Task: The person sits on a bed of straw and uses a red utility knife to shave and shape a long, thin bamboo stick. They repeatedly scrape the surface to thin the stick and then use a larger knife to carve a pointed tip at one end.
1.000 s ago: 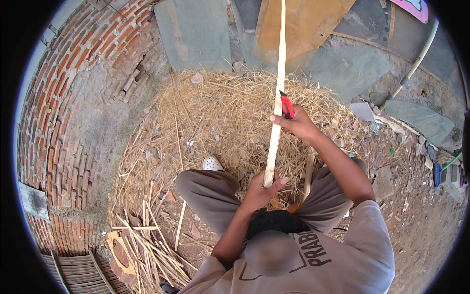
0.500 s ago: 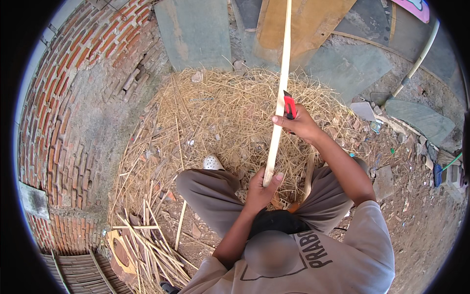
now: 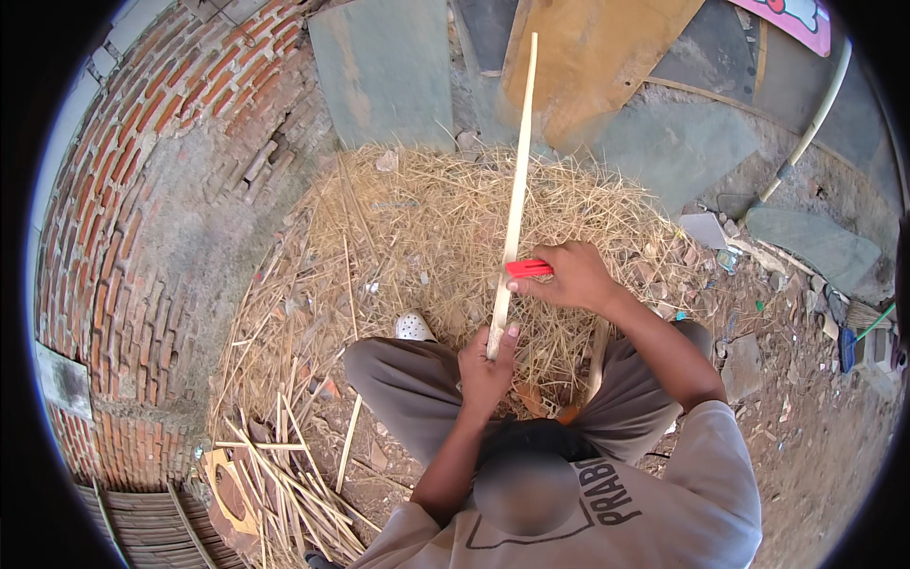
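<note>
A long, pale strip of split wood or bamboo (image 3: 520, 185) slants up and away in front of me, narrowing toward its far tip. Its near end is gripped by my left hand (image 3: 487, 368), thumb along the strip. Farther up, my right hand (image 3: 572, 275) is closed round a red cutter knife (image 3: 529, 268), held crosswise with its front end against the strip. Fingers and strip hide the blade. Both hands are above the ground between my bent knees.
Straw-like shavings (image 3: 445, 218) cover the ground ahead. Many thin sticks (image 3: 294, 474) lie in a heap at lower left, near a brick wall (image 3: 123, 256). Grey boards (image 3: 379, 76) and a brown board (image 3: 592, 66) lean at the back. Rubble and a pale pole (image 3: 815, 119) are on the right.
Both hands and the strip have shifted left and nearer me. The red knife has turned from upright to crosswise against the strip. The strip's far tip has come into view.
</note>
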A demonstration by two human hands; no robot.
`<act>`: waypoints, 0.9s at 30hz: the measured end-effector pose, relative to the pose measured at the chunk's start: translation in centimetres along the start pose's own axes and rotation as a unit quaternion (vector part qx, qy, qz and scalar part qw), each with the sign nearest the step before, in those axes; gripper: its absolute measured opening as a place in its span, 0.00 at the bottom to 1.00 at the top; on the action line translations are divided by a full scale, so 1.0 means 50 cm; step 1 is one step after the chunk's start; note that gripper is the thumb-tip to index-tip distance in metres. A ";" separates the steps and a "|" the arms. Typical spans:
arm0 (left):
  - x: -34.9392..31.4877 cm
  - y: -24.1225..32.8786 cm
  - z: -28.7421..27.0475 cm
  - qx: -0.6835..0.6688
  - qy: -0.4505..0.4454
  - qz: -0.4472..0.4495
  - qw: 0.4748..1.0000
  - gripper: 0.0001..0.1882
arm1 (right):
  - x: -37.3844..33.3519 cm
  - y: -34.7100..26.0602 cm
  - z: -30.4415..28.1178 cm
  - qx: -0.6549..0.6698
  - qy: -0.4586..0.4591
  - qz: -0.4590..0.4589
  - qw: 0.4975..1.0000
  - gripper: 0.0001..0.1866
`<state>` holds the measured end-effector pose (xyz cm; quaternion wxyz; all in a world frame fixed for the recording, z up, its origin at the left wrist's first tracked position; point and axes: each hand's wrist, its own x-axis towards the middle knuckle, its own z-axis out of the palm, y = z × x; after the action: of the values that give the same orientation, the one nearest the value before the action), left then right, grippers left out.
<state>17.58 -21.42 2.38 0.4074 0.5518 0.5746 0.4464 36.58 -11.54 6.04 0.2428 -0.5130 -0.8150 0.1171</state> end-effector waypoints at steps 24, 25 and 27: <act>-0.020 0.054 -0.053 0.134 0.002 0.071 0.988 0.14 | -0.022 -0.047 0.050 -0.016 0.037 -0.090 0.995 0.34; -0.019 0.057 -0.055 0.142 0.009 0.087 0.986 0.14 | -0.021 -0.048 0.051 -0.004 0.047 -0.095 0.994 0.34; -0.012 0.068 -0.060 0.142 0.008 0.097 0.985 0.14 | -0.005 -0.029 0.039 -0.029 0.055 -0.080 0.995 0.35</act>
<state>15.64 -22.23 6.47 0.2748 0.6536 0.5792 0.4022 34.52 -12.30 4.94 0.2807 -0.4589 -0.8418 0.0454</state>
